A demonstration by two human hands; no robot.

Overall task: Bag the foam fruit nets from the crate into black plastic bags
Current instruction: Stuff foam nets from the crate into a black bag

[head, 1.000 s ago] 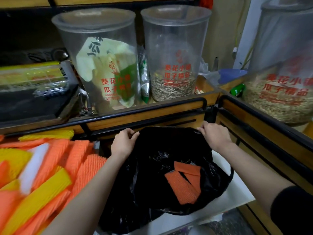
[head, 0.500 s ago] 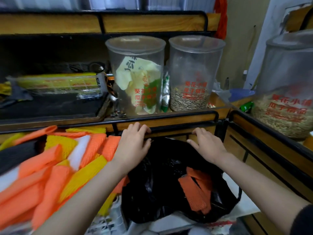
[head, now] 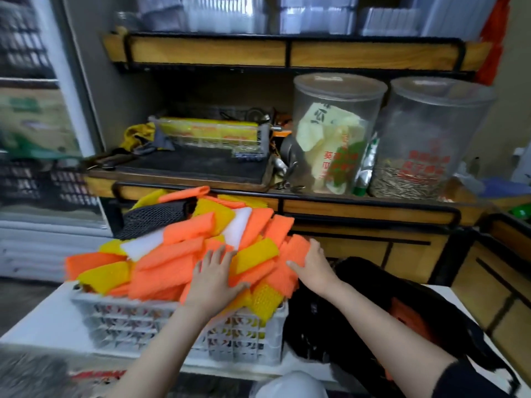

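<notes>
While the nets (head: 172, 254) are heaped well above the rim of the crate (head: 129, 317), both hands are laid on the near right part of the heap. The left hand (head: 214, 278) is pressed flat on orange nets, fingers straight and spread, with nothing gripped. The right hand (head: 311, 262) is set against the heap's right flank, thumb stretched toward the left hand; whether its fingers are closed on a net cannot be told. The bag (head: 344, 311) lies just beside the crate on the right, on the same surface (head: 37, 320), slack and held by neither hand, and a few orange nets are seen inside it.

A bunch is probably about to be gathered between the two hands. Several slips can be foreseen. Since the heap overhangs the crate's right rim, loose nets may be dragged off and dropped between crate and bag when a bunch is pulled out. Being light and springy, the nets may be squeezed out of a flat-handed hold if too many are taken at once. With the bag's mouth left unheld, it may be found collapsed, so that nets are spilled onto the surface.
</notes>
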